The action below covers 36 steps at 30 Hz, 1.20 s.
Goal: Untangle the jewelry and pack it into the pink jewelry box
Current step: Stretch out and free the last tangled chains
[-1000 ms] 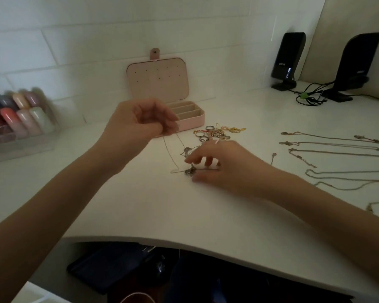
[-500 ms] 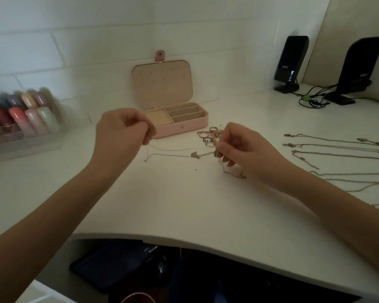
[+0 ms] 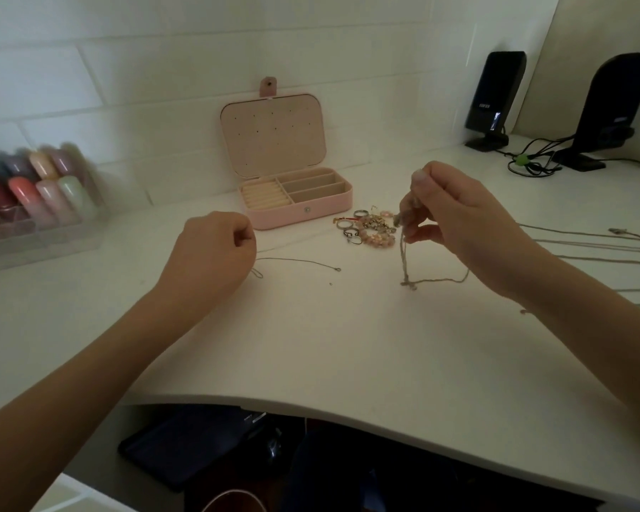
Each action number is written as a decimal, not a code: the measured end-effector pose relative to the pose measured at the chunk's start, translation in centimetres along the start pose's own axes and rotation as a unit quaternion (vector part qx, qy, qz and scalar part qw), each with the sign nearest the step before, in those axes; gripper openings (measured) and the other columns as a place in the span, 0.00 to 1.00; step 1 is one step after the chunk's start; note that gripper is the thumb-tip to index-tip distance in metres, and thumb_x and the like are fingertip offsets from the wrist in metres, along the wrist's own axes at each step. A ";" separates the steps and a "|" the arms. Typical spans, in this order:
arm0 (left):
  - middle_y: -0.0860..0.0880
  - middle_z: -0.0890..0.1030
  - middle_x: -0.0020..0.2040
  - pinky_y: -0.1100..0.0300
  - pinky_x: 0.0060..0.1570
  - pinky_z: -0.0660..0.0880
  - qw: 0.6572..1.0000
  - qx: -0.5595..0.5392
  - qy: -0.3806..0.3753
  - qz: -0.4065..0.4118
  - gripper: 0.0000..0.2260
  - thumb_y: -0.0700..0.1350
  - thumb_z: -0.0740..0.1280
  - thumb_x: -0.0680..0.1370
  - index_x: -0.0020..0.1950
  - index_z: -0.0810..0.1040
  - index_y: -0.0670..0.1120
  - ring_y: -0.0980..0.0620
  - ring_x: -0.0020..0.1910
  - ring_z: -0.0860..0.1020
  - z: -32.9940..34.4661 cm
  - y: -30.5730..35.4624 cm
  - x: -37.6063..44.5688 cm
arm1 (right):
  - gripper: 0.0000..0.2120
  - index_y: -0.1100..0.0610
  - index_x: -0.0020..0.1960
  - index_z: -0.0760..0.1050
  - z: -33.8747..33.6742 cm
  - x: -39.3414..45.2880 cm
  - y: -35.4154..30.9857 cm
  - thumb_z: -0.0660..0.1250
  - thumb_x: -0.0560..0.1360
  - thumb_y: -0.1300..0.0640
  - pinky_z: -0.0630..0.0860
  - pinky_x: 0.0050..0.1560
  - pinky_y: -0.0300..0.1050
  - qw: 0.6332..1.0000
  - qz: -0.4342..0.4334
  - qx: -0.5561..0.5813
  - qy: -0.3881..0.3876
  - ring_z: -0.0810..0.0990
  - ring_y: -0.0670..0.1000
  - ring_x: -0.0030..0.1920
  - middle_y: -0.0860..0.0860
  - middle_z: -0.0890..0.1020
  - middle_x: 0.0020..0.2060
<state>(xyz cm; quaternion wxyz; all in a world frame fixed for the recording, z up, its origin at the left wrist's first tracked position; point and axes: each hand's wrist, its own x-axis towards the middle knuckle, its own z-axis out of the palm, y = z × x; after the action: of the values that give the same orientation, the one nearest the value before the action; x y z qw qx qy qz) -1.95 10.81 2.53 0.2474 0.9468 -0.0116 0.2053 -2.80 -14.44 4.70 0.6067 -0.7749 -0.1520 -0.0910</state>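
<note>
Desk: a white desk (image 3: 311,345) with a curved near edge; both forearms reach over it from the near side.
Left hand: the left hand (image 3: 211,253) hovers left of centre, fingers curled tight as in a pinch; whether it grips the end of the thin chain (image 3: 296,261) lying just to its right cannot be told.
Right hand: the right hand (image 3: 455,219) is raised right of centre, thumb and fingertips pinching a tangled chain (image 3: 407,260) that hangs down to the desk and trails off to the right.
Loose jewelry: a small heap of rings and beaded pieces (image 3: 366,225) lies just beyond the hanging chain, near the box's right front corner.
Laid-out chains: several straightened necklaces (image 3: 588,245) lie side by side at the far right.
Pink jewelry box: the pink jewelry box (image 3: 300,212) sits beyond the hands at centre, lid standing open, its compartments showing no contents.
Left side: a clear organiser (image 3: 34,201) holding coloured bottles, blurred.
Far right: two black speakers (image 3: 496,97) with cables.
</note>
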 end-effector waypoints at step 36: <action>0.51 0.72 0.30 0.65 0.33 0.75 0.730 -0.627 -0.270 -0.033 0.10 0.39 0.56 0.82 0.40 0.70 0.41 0.57 0.28 0.71 4.1 8.1 0.1 | 0.11 0.60 0.42 0.74 -0.7 -0.1 0.2 0.60 0.79 0.55 0.77 0.39 0.34 0.985 0.113 0.067 -0.108 0.79 0.43 0.38 0.47 0.80 0.33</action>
<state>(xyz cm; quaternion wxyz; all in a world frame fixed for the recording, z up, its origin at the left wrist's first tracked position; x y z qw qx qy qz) -1.27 1.79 3.08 0.7777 0.5921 -0.1728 -0.1212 -2.76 -15.20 4.69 0.6435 -0.7502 -0.1335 0.0731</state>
